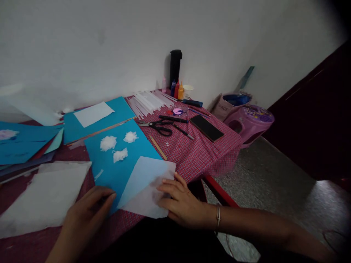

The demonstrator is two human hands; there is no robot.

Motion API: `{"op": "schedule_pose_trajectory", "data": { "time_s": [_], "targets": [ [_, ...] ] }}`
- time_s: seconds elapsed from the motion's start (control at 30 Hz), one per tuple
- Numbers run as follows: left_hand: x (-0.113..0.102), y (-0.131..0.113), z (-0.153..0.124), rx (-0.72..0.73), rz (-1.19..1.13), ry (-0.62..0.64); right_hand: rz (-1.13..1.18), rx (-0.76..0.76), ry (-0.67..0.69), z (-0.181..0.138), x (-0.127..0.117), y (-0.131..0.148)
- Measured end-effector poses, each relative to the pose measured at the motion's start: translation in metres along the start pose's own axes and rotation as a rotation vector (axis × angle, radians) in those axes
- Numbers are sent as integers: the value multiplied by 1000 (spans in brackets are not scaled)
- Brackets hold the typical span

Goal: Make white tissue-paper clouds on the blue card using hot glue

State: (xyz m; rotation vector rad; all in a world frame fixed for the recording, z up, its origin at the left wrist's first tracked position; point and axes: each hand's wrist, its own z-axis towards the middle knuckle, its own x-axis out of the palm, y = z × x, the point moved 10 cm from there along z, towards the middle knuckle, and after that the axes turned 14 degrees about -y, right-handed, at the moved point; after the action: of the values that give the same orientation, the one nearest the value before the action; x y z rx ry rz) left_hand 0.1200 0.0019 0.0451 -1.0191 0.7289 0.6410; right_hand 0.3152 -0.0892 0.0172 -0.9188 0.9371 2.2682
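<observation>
A thin white translucent sheet of paper (148, 186) lies partly over a blue sheet (102, 171), its near corner reaching past the blue. My right hand (178, 201) rests on the right side of the thin sheet, fingers spread and fingertips on it. Left of that sheet, my left hand (89, 208) is over the blue sheet's near edge, with thumb and fingers pinched together; anything between them is hidden. Three crumpled white paper tufts sit on the blue sheet: one at left (108, 143), one at right (131, 137) and one nearer (120, 155).
White sheets (46, 197) lie at left. Beyond are black-handled scissors (160, 126), a pencil (158, 147), a phone (207, 128), white strips (148, 102) and paint bottles (180, 90). A black flask (175, 67) stands by the wall. A pink stool (251, 120) is off the table's right side.
</observation>
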Motion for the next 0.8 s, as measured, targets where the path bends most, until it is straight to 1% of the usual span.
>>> {"op": "schedule_pose_trajectory", "data": {
  "time_s": [0.13, 0.23, 0.3, 0.37, 0.43, 0.5, 0.57, 0.63, 0.73, 0.8],
  "targets": [
    [0, -7, 0, 54, -4, 3, 40, 12, -63, 2, -9, -2],
    [-1, -23, -11, 152, -10, -40, 62, 71, -98, 2, -17, -7],
    [0, -43, -23, 252, 8, -102, 93, 93, -127, 4, -22, -6],
    [6, -70, -38, 384, 48, -158, 136, 91, -137, 8, -24, 0],
    [20, -96, -51, 498, 104, -149, 175, 71, -134, 14, -25, 8],
    [34, -107, -57, 523, 142, -114, 195, 43, -112, 21, -26, 15],
    [37, -104, -60, 501, 131, -109, 192, 15, -50, 27, -25, 16],
    [29, -93, -62, 476, 84, -152, 168, 15, 31, 32, -22, 7],
    [9, -63, -67, 419, 16, -233, 122, 49, 101, 39, -20, -15],
    [-1, -42, -69, 366, -12, -257, 115, 44, 130, 46, -17, -23]
  ]
}}
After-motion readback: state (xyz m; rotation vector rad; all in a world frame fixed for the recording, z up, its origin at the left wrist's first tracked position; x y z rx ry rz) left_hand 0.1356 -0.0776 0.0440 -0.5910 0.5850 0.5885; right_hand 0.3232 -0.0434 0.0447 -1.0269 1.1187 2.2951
